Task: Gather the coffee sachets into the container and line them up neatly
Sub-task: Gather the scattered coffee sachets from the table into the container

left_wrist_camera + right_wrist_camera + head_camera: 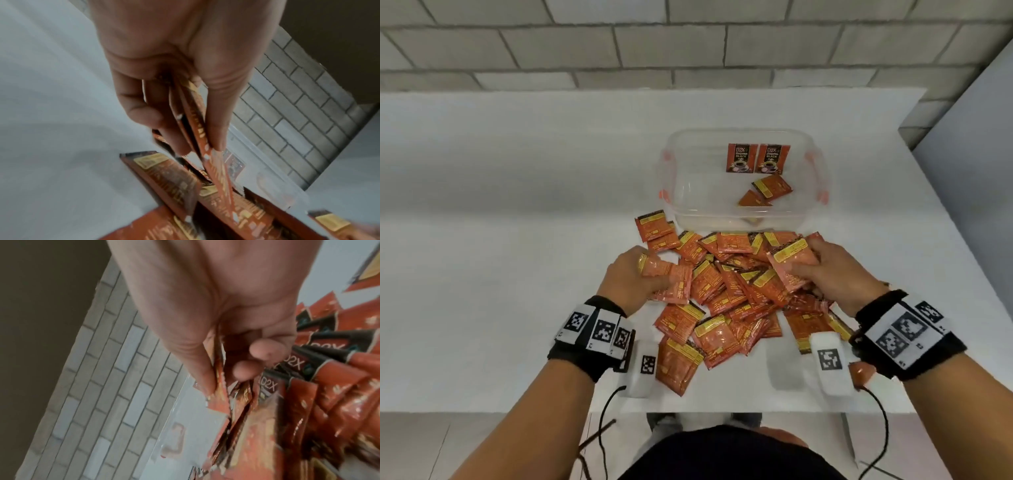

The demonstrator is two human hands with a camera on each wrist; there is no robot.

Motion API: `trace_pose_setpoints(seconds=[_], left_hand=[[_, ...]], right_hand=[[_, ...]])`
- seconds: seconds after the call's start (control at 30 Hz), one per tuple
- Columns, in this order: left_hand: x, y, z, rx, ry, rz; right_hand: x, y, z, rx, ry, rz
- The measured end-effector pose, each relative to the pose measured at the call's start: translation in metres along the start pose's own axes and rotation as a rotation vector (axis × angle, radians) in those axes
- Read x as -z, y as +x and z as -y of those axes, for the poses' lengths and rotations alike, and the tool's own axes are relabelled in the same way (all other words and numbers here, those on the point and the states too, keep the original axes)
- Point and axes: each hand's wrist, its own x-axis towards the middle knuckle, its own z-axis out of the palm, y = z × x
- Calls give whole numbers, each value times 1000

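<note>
A heap of orange coffee sachets (726,301) lies on the white table just in front of a clear plastic container (688,205). Inside the container two sachets (756,158) stand side by side at the back and others (770,188) lie loose. My left hand (633,277) pinches a few sachets (197,126) between thumb and fingers at the heap's left side. At the heap's right side my right hand (822,270) grips a bunch of sachets (222,402), the top one (791,257) facing up.
The white table (517,240) stretches left of the heap. Its near edge (482,411) runs below my wrists. A grey brick wall (619,44) stands behind the table. The container has orange clips (823,195) on its sides.
</note>
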Motion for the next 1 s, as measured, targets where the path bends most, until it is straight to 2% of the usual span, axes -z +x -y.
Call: trace_pose_setpoints(seconds=[0.07, 0.13, 0.23, 0.33, 0.57, 0.77, 0.87, 1.0], left_hand=[[4, -1, 4, -30, -20, 28], [4, -1, 8, -57, -32, 69], [2, 0, 9, -111, -43, 119], [-2, 4, 12, -109, -90, 156], [-3, 11, 1, -121, -141, 145], [3, 4, -12, -83, -240, 109], [0, 8, -14, -79, -165, 178], [-18, 12, -13, -76, 64, 333]], right_hand=[[-5, -9, 2, -3, 5, 36], [-17, -16, 2, -3, -184, 58], [-32, -22, 3, -3, -454, 5], [-40, -27, 2, -22, -529, -42], [-45, -28, 6, -65, -531, -75], [-29, -30, 7, -83, -328, -43], [-22, -27, 10, -48, -319, 75], [-27, -16, 17, -16, -409, 194]])
